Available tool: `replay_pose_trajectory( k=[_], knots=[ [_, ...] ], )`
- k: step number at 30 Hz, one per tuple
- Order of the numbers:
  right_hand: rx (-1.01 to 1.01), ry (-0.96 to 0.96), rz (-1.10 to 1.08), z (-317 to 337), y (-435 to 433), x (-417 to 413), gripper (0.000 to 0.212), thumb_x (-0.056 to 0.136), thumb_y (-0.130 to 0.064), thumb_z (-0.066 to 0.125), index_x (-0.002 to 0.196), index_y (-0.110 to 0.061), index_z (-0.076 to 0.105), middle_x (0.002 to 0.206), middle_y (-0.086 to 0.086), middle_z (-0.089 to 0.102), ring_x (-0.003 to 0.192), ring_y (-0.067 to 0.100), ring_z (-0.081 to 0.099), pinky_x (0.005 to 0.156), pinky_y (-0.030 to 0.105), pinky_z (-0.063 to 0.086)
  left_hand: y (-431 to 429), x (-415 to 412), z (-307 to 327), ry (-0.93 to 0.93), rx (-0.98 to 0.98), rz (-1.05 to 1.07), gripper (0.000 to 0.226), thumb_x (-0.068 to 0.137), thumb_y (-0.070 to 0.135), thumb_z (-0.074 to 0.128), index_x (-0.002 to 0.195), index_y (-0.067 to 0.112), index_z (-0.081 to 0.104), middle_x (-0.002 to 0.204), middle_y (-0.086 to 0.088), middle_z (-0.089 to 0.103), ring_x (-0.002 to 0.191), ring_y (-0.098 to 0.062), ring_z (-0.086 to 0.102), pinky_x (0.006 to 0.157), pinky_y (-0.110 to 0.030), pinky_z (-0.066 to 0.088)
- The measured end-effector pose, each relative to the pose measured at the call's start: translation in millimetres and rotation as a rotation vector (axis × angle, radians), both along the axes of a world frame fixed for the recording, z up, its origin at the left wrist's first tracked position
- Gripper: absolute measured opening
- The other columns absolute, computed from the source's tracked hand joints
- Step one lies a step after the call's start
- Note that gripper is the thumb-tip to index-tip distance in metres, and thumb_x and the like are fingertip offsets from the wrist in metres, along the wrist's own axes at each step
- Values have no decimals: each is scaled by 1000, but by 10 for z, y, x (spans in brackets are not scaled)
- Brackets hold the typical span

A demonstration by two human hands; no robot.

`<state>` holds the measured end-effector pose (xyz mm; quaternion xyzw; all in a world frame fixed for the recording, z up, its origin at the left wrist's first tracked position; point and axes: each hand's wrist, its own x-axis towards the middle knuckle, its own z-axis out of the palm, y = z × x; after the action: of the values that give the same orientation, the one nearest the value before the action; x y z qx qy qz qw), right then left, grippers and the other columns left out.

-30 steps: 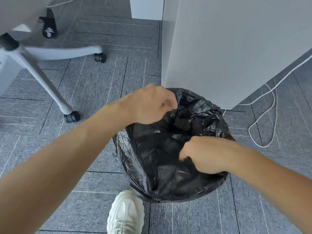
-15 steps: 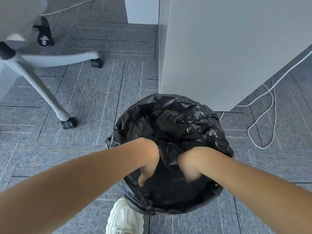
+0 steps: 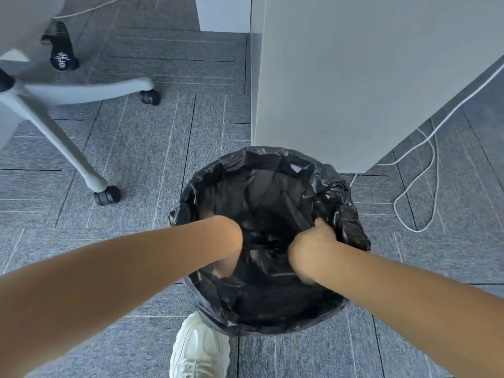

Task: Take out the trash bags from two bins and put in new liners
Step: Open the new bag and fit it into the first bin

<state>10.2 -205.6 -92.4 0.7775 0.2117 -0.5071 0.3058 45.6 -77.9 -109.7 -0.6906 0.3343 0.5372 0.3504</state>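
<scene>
Head view: a white cabinet [image 3: 354, 77] stands behind the bin [image 3: 188, 282], with a chair base [image 3: 68, 132] to the bin's left. A black liner [image 3: 272, 184] drapes the bin's rim. The right hand [image 3: 311, 249] pinches film near the bin's right rim, probably to spread it. The left hand [image 3: 223, 266] reaches inside, and I cannot tell its grip. The writing on the chair's tag [image 3: 63, 60] is unreadable.

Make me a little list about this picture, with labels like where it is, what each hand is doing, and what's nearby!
place: grey carpet, next to a white cabinet
black bag: crinkly, mouth wide open
left hand: reaches down inside the bag; its grip is hidden
right hand: fingers curled, pinching the bag near its right side
nearby: chair wheel, white cable, pale shoe
</scene>
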Motion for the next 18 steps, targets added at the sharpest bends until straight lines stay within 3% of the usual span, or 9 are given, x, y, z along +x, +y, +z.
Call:
replay_pose_trajectory(
  k=[2,4,8,11,13,15,16,18],
  knots=[
    [84,-41,-43,4,54,23,43,99,-28,45,141,-17,48,149,5,45,141,30,35,118,52,12,4,39,82,-16,-70,63,40,94,40,57,128,19,61,124,-3,62,100,-25,59,79,-34,44],
    [164,-179,-27,4,109,92,43,97,-28,48,140,-21,49,147,4,46,139,30,34,116,51,13,-51,80,135,-14,-157,126,42,92,43,59,127,20,61,122,-3,62,95,-24,56,79,-33,44],
    [126,-225,-15,-217,78,239,51,99,-33,40,149,-26,35,157,5,31,145,28,19,115,46,12,-155,23,101,-29,-214,83,29,96,38,54,114,16,61,84,0,51,81,-23,51,76,-34,42],
    [41,-280,-109,-430,71,303,56,101,-33,32,155,-23,22,163,8,15,148,24,11,114,40,13,-184,-110,44,15,-149,-23,28,99,30,51,119,13,63,88,-1,56,85,-23,49,83,-35,43],
    [124,-379,-157,-421,176,318,52,102,-29,33,152,-19,31,161,13,21,145,29,19,114,44,16,-177,-159,-4,38,-138,-69,33,101,28,46,123,8,60,103,-8,54,91,-25,48,90,-36,42],
    [250,-451,-148,-348,295,312,43,98,-27,42,140,-21,51,147,11,41,134,32,32,110,45,20,-161,-177,-49,39,-138,-68,28,102,26,40,107,9,61,101,-8,48,98,-29,47,100,-46,40],
    [312,-418,-143,-386,343,339,37,97,-25,45,133,-21,56,140,9,48,131,32,36,109,46,21,-154,-166,-84,42,-128,-78,25,102,24,39,100,10,59,99,-8,46,102,-30,47,103,-49,38],
    [339,-81,-167,-468,404,329,31,100,-24,45,126,-18,58,135,8,54,126,30,46,106,43,30,-131,-189,-107,81,-159,-65,22,102,23,40,103,11,59,90,-7,47,101,-31,48,106,-47,39]
  ],
)
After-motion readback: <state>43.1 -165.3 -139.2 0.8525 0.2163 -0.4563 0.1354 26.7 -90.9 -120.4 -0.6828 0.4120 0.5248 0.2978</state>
